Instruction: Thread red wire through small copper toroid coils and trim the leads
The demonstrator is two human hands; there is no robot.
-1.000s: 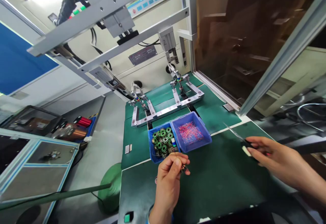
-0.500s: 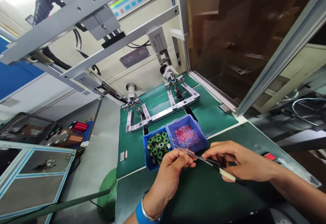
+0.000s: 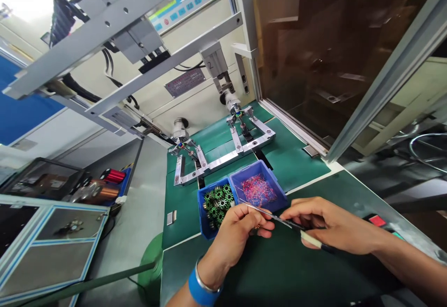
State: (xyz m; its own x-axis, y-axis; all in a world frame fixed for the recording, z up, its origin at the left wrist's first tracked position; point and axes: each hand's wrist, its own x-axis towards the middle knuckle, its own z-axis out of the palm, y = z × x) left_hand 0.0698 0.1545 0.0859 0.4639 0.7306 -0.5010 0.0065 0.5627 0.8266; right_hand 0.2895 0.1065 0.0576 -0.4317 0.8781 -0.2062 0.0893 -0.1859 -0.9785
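My right hand (image 3: 324, 225) is closed round a slim metal-bladed tool (image 3: 287, 223) with black and cream-coloured grips. Its blades point left to the fingers of my left hand (image 3: 240, 232), which are pinched together. A small part with a copper-coloured edge shows under those fingertips, mostly hidden, so its kind is unclear. Just beyond my hands, a blue bin (image 3: 201, 214) holds several green slotted motor cores (image 3: 222, 202). Touching it on the right, a violet-blue bin (image 3: 282, 190) contains a heap of short red and pink wire pieces (image 3: 258, 190).
Behind the bins stands a metal fixture (image 3: 223, 159) with two clamping stations on the green bench mat (image 3: 296, 158). A metal frame (image 3: 167, 67) hangs above it. On the right is a brown transparent panel (image 3: 314, 65); wire spools (image 3: 113, 175) sit at the left.
The view has shifted slightly, so the bench and bins appear a little lower and to the right. Both hands keep nearly the same pose, the tool still at the left fingers.
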